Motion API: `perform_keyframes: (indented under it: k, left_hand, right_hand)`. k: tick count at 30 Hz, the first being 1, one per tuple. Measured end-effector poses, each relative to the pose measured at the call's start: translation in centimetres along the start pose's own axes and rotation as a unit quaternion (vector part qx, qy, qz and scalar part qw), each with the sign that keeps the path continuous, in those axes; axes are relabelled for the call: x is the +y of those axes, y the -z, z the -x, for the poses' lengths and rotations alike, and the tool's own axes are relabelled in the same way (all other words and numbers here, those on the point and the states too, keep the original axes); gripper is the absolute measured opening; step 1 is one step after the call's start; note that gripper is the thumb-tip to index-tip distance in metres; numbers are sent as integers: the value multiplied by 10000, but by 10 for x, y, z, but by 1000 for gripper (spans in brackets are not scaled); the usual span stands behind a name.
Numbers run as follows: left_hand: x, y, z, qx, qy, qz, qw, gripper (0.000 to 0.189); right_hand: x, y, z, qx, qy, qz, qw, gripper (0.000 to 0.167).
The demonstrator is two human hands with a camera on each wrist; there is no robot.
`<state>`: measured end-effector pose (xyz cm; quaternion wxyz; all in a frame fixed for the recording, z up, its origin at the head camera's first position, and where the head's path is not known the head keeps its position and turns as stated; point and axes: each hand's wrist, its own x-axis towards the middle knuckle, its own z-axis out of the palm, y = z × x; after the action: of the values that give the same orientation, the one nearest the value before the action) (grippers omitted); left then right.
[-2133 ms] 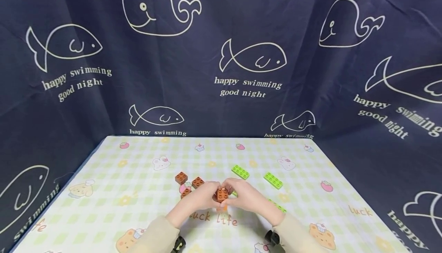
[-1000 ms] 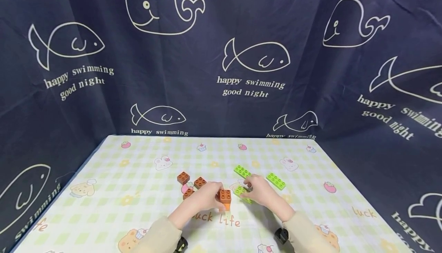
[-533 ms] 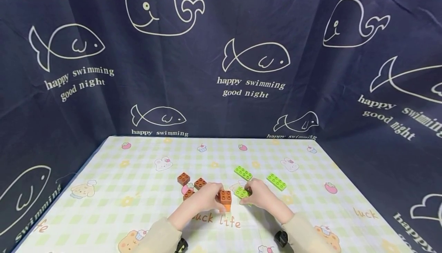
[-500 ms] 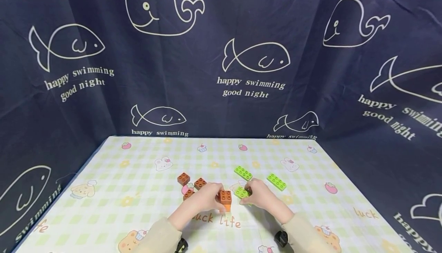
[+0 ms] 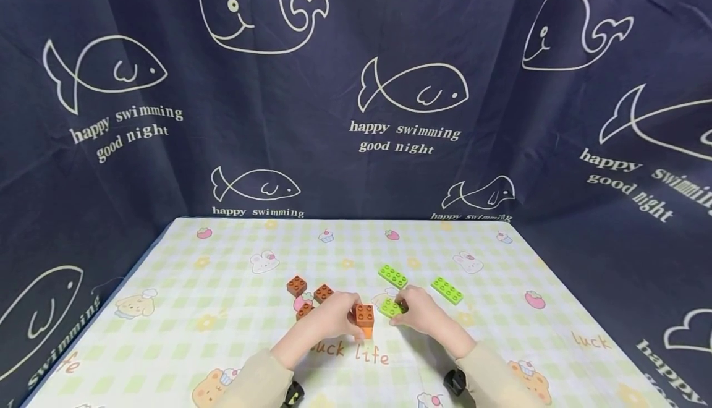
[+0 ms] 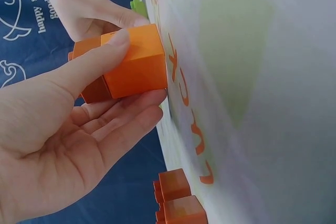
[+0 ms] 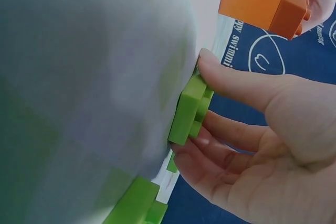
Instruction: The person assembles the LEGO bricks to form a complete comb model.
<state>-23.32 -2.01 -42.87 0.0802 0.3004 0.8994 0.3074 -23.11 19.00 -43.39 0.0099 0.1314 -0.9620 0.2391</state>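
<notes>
My left hand (image 5: 334, 316) grips a small stack of toy building bricks between thumb and fingers. A brown four-stud brick (image 5: 364, 313) forms the top of this stack. Under it is a taller bright orange block (image 6: 142, 61), its bottom right at the tablecloth in the left wrist view. Just to the right, my right hand (image 5: 421, 311) pinches a flat light-green brick (image 7: 187, 109) by its ends, thumb on one side and fingers on the other. That green brick sits at the cloth, studs facing up, partly covered by the fingers in the head view.
Three brown bricks lie left of the left hand: a far one (image 5: 296, 285), a middle one (image 5: 324, 293) and a near one (image 5: 305, 311). Beyond the right hand lie a green brick (image 5: 392, 276) and another green brick (image 5: 447, 290). A checked cloth (image 5: 222, 346) covers the table.
Both hands were together on the brick stack. My right hand has since moved right to the green brick and closed on it. The left hand has stayed on the stack.
</notes>
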Motion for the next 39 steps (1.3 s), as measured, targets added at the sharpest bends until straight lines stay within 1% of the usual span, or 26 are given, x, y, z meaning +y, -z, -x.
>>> perform_keyframes:
  k: [6,11,17,24,32,39]
  left_hand:
    - [0,1,0,-16,46,69,10000,37]
    - [0,0,0,-23,109,146,9998,37]
    - [0,-1,-1,-15,201,205,9996,37]
    - [0,0,1,13,79,154,9998,35]
    - [-2,-1,-1,-59,53,159,9998,34]
    - [-1,-1,-1,-119,-138,129,9998,36]
  right_hand:
    - [1,0,0,40,-14,-75,10000,42]
    - [1,3,0,200,-122,-93,9997,45]
    - [-1,10,1,418,-183,-40,9990,45]
    - [-1,15,2,651,-71,-37,9978,43]
    - [-3,21,3,866,-27,-90,9962,42]
    - [-5,25,6,1017,143,-172,9946,43]
